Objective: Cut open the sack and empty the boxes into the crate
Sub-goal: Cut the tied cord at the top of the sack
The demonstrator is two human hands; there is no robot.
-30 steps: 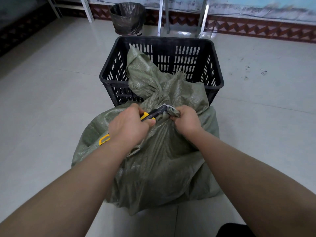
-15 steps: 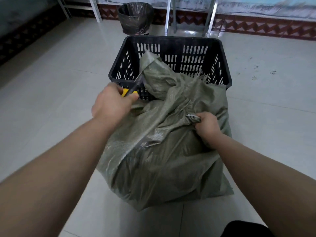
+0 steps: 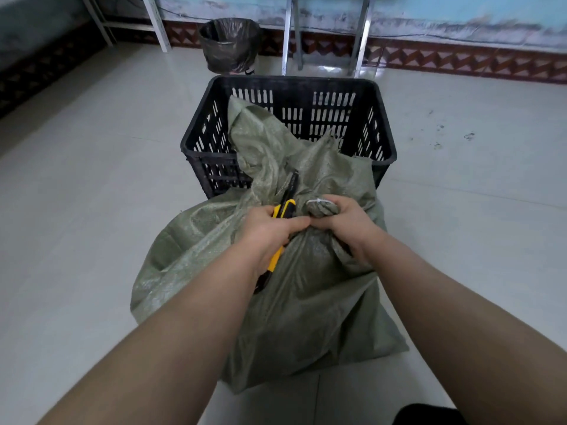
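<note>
While my left hand [image 3: 270,231] stays clenched on the yellow utility knife [image 3: 283,220], blade pointing away, my right hand [image 3: 343,223] grips the sack [image 3: 306,302] by its tied neck just beside it. Beyond both hands stands the black crate [image 3: 294,84], sack cloth draped over its near rim.

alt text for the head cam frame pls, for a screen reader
A person's left hand grips a yellow-and-black utility knife beside the tied neck of a green woven plastic sack, which the right hand pinches. Behind stands a black slotted plastic crate on a pale tiled floor.
</note>
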